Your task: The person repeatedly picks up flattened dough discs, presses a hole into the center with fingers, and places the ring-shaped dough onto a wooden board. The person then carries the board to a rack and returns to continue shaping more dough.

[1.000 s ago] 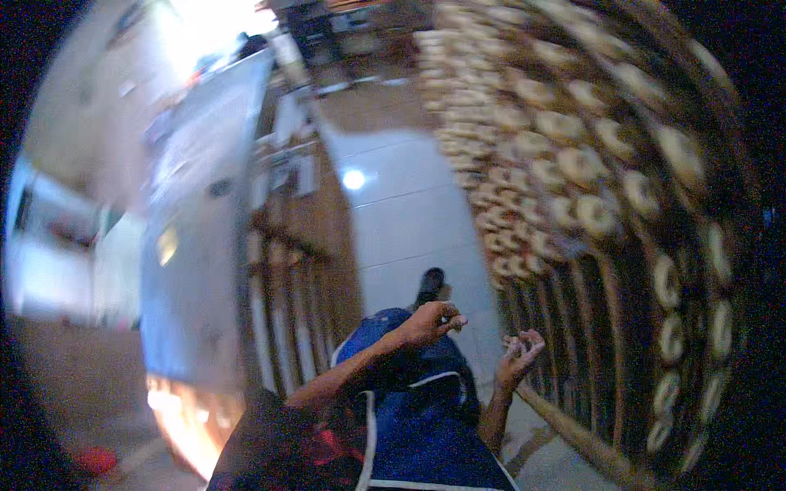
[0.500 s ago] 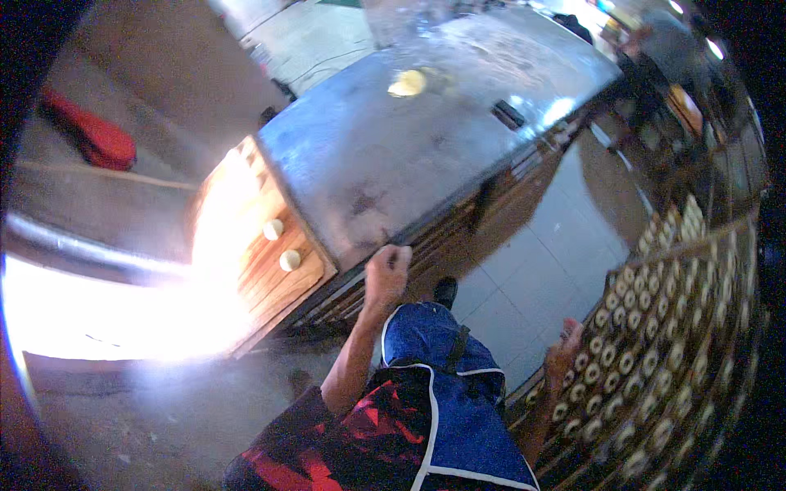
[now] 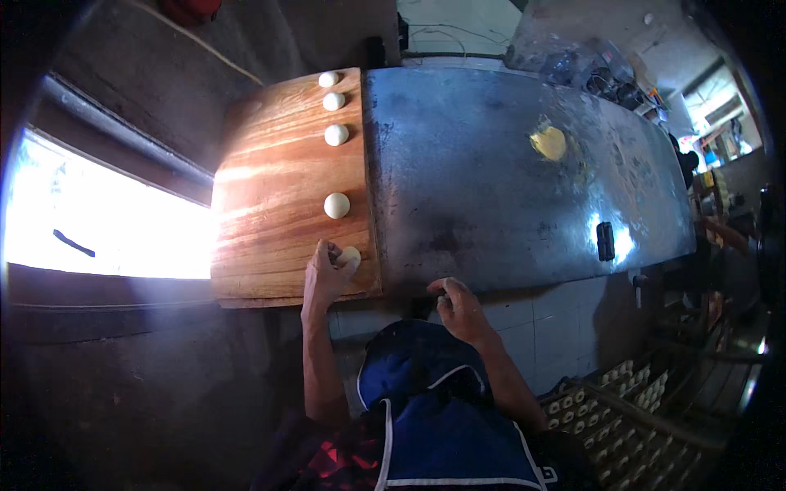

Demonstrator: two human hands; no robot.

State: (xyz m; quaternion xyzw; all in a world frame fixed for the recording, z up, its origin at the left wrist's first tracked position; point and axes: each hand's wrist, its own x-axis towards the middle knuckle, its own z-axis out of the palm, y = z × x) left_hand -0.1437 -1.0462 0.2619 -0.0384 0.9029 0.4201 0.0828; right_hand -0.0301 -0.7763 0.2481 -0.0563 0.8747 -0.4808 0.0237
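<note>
My left hand (image 3: 322, 278) is at the front right of a wooden board (image 3: 270, 237), its fingers closed about a pale, smooth dough ball (image 3: 351, 255). A larger-looking dough ball (image 3: 336, 205) rests just beyond it. Farther back along the board's right side sit three more: one ball (image 3: 336, 135), another (image 3: 333, 101) and the farthest (image 3: 328, 79). My right hand (image 3: 460, 311) hovers by the near edge of the dark metal tabletop (image 3: 475, 196), with thumb and bent fingers apart and nothing between them.
On the metal top lie a flattish yellow lump (image 3: 549, 143) and a small black object (image 3: 605, 241). Racks of ring-shaped dough pieces (image 3: 581, 421) stand at the lower right. A bright window opening (image 3: 106, 213) is at the left. Assorted items (image 3: 614, 86) crowd the far right corner.
My view has turned left toward the board. My left hand has moved from the table's edge onto the dough ball. The right hand has come from beside the racks to the table's near edge.
</note>
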